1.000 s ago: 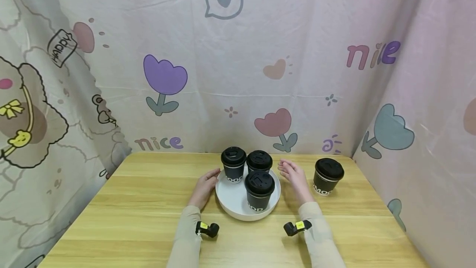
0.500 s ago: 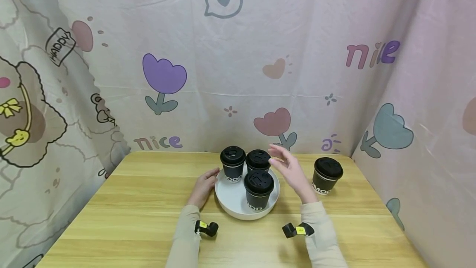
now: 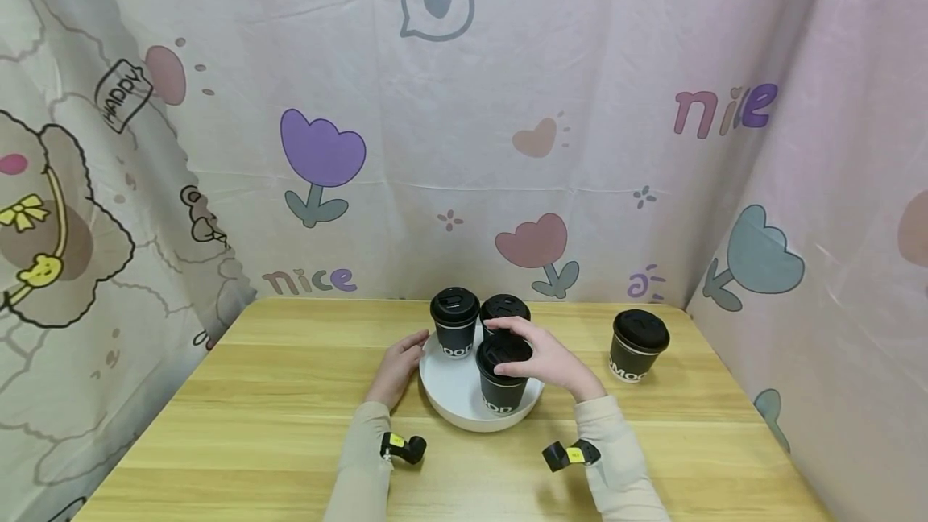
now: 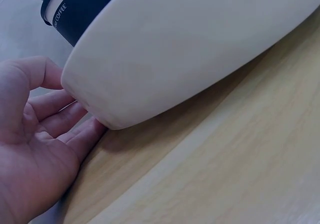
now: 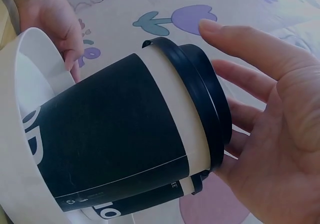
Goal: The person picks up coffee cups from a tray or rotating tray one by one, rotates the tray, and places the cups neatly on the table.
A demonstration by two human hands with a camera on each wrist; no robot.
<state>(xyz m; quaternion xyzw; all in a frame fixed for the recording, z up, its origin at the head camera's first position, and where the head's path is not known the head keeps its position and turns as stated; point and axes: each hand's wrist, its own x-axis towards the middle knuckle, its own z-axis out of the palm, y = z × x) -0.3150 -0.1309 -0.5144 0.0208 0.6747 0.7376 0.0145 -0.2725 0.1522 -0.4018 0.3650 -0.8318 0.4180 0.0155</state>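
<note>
A white round dish holds three black lidded paper coffee cups: a front cup, a back left cup and a back right cup. My left hand lies along the dish's left side. In the left wrist view its fingertips touch the outer wall. Over the front cup, my right hand spreads its thumb and fingers about the lid. The right wrist view shows fingers behind the lid, with the thumb raised apart from it. The right hand partly hides both right-hand cups.
Another black lidded cup stands on the wooden table, right of the dish. A patterned curtain hangs behind the table and along both sides. A small black camera is strapped to each wrist.
My right hand rose from beside the dish's right side, then moved left and down over the front cup's lid. My left hand stays at the dish. The cups have not moved.
</note>
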